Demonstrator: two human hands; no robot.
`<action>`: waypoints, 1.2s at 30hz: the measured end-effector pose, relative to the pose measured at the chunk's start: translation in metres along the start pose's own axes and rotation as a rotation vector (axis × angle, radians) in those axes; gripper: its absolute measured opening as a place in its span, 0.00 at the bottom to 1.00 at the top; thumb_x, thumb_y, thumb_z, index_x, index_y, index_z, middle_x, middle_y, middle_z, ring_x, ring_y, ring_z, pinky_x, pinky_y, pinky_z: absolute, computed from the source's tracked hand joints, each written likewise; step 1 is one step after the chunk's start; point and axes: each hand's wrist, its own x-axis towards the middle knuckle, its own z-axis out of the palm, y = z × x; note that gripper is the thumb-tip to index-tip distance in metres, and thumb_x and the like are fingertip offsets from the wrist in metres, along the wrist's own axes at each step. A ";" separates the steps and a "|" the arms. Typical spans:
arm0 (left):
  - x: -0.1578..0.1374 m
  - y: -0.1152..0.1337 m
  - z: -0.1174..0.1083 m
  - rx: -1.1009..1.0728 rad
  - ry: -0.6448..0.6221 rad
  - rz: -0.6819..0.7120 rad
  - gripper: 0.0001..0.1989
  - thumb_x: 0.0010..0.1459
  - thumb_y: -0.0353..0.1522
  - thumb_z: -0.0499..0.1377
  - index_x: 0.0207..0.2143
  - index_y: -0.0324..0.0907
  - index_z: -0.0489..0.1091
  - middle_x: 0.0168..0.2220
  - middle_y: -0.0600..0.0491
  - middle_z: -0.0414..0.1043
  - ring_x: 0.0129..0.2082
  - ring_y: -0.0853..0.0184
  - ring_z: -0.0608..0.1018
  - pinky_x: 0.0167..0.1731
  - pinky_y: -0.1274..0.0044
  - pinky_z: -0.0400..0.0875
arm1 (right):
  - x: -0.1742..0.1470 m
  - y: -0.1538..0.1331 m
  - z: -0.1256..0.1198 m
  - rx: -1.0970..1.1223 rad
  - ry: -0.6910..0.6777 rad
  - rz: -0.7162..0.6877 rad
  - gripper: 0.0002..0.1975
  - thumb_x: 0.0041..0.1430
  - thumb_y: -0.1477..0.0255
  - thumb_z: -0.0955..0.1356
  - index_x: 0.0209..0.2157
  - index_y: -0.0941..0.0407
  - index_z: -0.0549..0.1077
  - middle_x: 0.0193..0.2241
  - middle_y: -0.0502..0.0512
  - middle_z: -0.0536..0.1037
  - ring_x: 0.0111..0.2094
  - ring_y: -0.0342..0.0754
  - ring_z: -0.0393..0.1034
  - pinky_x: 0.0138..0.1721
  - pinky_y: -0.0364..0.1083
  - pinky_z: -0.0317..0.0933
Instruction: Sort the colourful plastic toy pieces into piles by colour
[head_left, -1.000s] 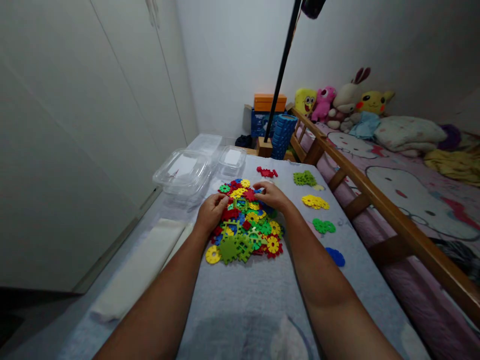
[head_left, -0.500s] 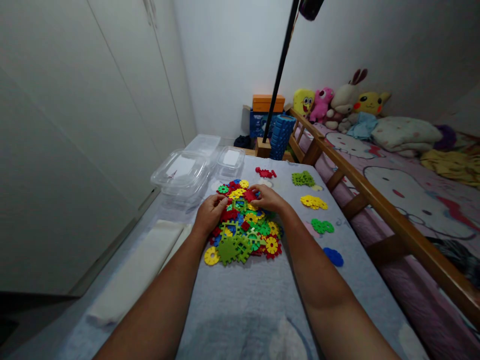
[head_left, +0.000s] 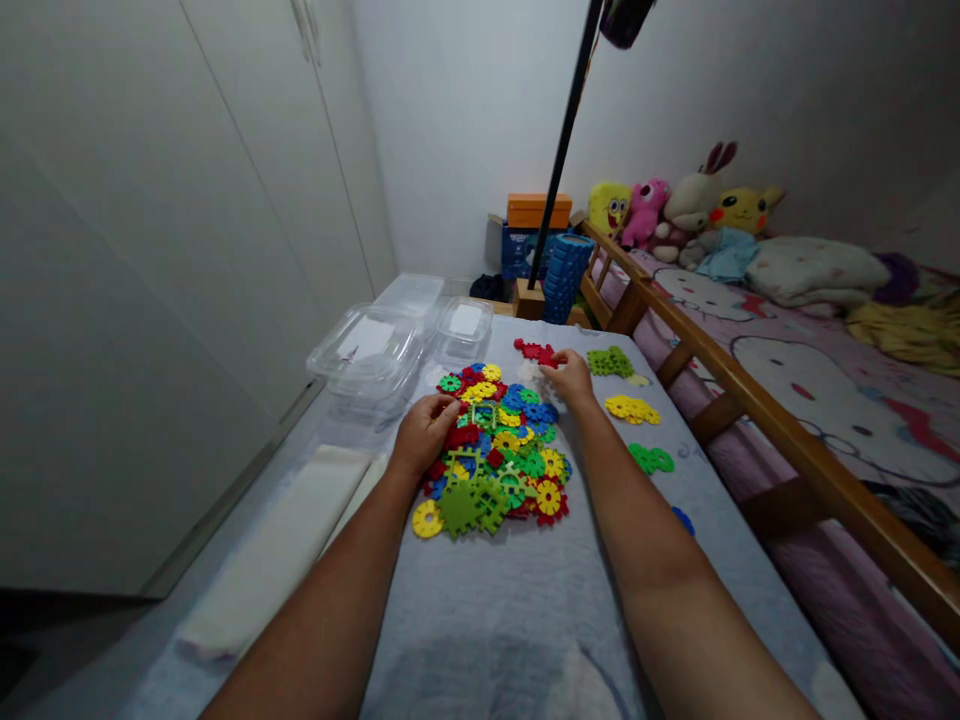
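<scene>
A heap of interlocking plastic building pieces (head_left: 506, 440) in red, yellow, blue and green lies on the cloth-covered surface. My left hand (head_left: 426, 432) rests at the heap's left side, fingers closed near some red pieces; whatever is in them is hidden. Beyond the heap, my right hand (head_left: 570, 380) reaches to a small group of red building pieces (head_left: 534, 350). Its fingertips are pinched at the right end of that group, on a red piece. Separate groups lie to the right: light green squares (head_left: 609, 362), yellow discs (head_left: 632, 409), green discs (head_left: 651, 459) and blue discs (head_left: 683, 520), partly behind my right forearm.
Clear plastic boxes (head_left: 367, 350) stand at the back left, beside a smaller lidded box (head_left: 463, 322). A folded white cloth (head_left: 277, 550) lies at left. A wooden bed rail (head_left: 697, 360) runs along the right. A black pole (head_left: 562, 150) rises behind the table.
My right hand has moved from the heap to the red group at the back, carrying a red piece. My left hand has stayed at the heap's left side.
</scene>
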 end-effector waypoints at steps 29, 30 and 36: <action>-0.001 -0.001 0.001 -0.003 -0.004 0.004 0.19 0.59 0.47 0.56 0.36 0.42 0.77 0.39 0.48 0.80 0.41 0.58 0.79 0.47 0.67 0.72 | 0.005 0.017 0.019 0.031 -0.028 0.031 0.18 0.49 0.73 0.64 0.42 0.59 0.77 0.41 0.59 0.81 0.42 0.52 0.74 0.51 0.50 0.66; -0.001 -0.001 0.001 0.001 -0.003 0.005 0.19 0.59 0.47 0.56 0.37 0.42 0.77 0.39 0.48 0.80 0.41 0.58 0.79 0.48 0.67 0.72 | 0.002 0.014 0.019 0.033 -0.063 0.011 0.17 0.50 0.73 0.65 0.42 0.59 0.78 0.41 0.59 0.81 0.42 0.52 0.74 0.51 0.51 0.66; -0.001 -0.001 0.001 0.006 0.000 0.005 0.19 0.59 0.47 0.56 0.37 0.43 0.77 0.40 0.49 0.80 0.42 0.59 0.79 0.48 0.68 0.72 | -0.012 -0.020 0.029 -0.064 -0.391 -0.215 0.13 0.55 0.72 0.68 0.42 0.55 0.80 0.44 0.56 0.82 0.47 0.52 0.74 0.55 0.51 0.65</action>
